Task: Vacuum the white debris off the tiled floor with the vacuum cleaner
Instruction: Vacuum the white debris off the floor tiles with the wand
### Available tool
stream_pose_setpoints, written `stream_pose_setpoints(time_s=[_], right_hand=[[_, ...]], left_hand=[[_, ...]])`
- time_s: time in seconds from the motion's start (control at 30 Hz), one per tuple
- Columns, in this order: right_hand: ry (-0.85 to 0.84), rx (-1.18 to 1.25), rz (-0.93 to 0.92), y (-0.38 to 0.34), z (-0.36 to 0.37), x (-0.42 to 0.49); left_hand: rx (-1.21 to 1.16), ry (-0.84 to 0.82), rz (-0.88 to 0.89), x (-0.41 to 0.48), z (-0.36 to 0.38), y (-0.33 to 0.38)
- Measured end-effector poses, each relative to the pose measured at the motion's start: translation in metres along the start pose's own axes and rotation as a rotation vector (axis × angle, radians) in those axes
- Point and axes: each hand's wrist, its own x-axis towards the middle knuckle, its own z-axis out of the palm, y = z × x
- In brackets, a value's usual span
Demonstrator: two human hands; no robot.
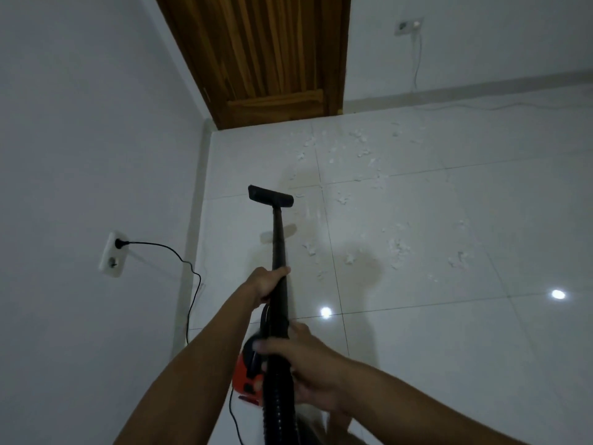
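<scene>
The left hand (268,284) was curled tight round the black wand (278,242) partway along it. The right hand (309,367), nearer the person, was wrapped round the lower end where the ribbed hose (277,406) joined. At 8 o'clock of the right hand sat the red-and-black vacuum cleaner (245,379) on the tiled floor (449,348). From the left hand the wand ran toward 12 o'clock to the black nozzle (271,195); whether the nozzle touched the tile could not be told. The white debris (398,247) lay scattered from 12 to 4 o'clock of the nozzle, the nearest scraps just beside its right end. A wooden door (266,59) stood at 12 o'clock. At 9 o'clock a wall socket (112,253) held a black cord (189,268), which trailed down the wall.
</scene>
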Motion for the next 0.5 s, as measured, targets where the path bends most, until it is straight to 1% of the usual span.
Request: stream_pose_setpoints(time_s=[0.07, 0.13, 0.2, 0.27, 0.33, 0.4, 0.5], right_hand=[[0.11, 0.048, 0.014, 0.008, -0.003, 0.012], [0.179, 0.046, 0.0, 0.012, -0.007, 0.02], [0.21, -0.051, -0.06, 0.017, -0.01, 0.025], [0.247, -0.19, -0.125, 0.019, -0.01, 0.026], [0.256, -0.272, -0.155, 0.018, -0.011, 0.024], [0.232, -0.272, -0.152, 0.013, -0.011, 0.019], [0.191, -0.299, -0.13, 0.006, -0.014, 0.016]], left_hand=[[-0.037, -0.005, 0.017, -0.001, 0.006, 0.007], [-0.068, -0.019, 0.014, -0.001, 0.011, 0.011], [-0.159, -0.033, -0.009, -0.002, 0.015, 0.012], [-0.307, -0.085, -0.051, -0.008, 0.019, 0.012], [-0.389, -0.145, -0.058, -0.017, 0.022, 0.013], [-0.367, -0.167, -0.031, -0.023, 0.024, 0.012], [-0.35, -0.147, -0.023, -0.026, 0.025, 0.009]])
